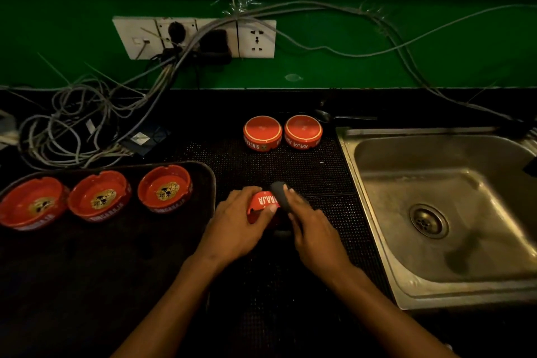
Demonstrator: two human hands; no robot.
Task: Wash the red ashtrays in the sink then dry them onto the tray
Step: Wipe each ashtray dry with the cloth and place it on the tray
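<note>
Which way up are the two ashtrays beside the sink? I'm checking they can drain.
Upside down. The two ashtrays on the mat show flat red bases on top, and their side lettering reads inverted.

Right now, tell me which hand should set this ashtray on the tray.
Left hand: it grips the red ceramic ashtray and is nearer the dark tray; the right hand holds a dark cloth.

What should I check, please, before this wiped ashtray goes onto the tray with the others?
1. Left hand grips the ashtray: ok.
2. Right hand holds the dark cloth against it: ok.
3. Ashtray fully dry: cannot tell.
4. Bare space on the tray right of the three ashtrays: not ok, very little.
5. Two upside-down ashtrays beside the sink dried: not ok, untouched.
</note>
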